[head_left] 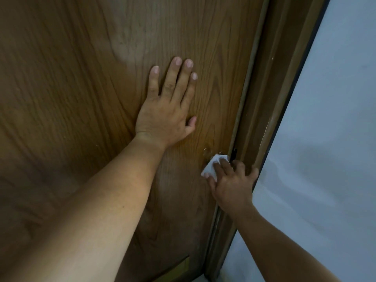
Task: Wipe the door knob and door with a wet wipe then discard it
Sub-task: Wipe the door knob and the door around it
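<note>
The door (81, 98) is brown with a flowing wood grain, and a pale patch of light lies on its upper part. A damp sheen shows on its face near the right edge, just above the wipe (211, 166). The wipe is white and crumpled, pressed against the door under the curled fingers of the right hand (232, 184). The knob is hidden beneath them.

Pale grey wall (325, 119) beside brown frame (270, 78)

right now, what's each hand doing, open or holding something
Left hand: open, pressed flat against the door.
Right hand: fingers curled, holds the wet wipe by the door's edge.
</note>
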